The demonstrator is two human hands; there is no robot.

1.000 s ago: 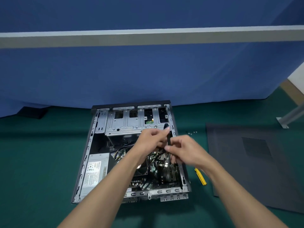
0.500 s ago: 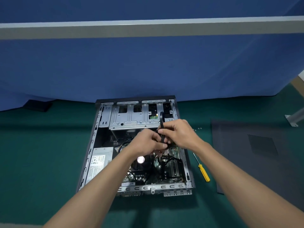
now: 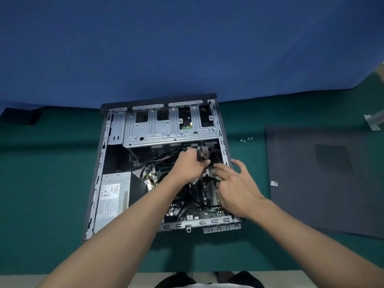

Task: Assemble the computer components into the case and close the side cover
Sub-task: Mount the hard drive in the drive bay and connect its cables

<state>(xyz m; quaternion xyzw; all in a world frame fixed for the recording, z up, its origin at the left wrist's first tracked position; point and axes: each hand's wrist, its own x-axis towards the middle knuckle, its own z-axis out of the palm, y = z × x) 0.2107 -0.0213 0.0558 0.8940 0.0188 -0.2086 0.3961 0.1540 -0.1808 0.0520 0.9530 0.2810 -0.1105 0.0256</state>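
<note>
The open computer case (image 3: 97, 173) lies flat on the green mat, its silver drive cage (image 3: 162, 132) at the far end and the power supply (image 3: 113, 200) at the near left. Inside, my left hand (image 3: 190, 166) grips a black cable connector (image 3: 200, 154) just below the drive cage. To its right, my right hand (image 3: 234, 188) hovers over the motherboard (image 3: 199, 213) with fingers spread and holds nothing. The dark grey side cover (image 3: 326, 179) lies flat to the right of the case.
A few small screws (image 3: 246, 139) lie on the green mat (image 3: 47, 183) between case and cover. A blue partition (image 3: 187, 48) stands right behind the case. A black object (image 3: 19, 117) sits at far left, a metal bracket (image 3: 374, 120) at far right.
Both hands held the black cable raised above the case; now my right hand has let go and spread open, while my left has lowered the connector under the drive cage. The view tilted down.
</note>
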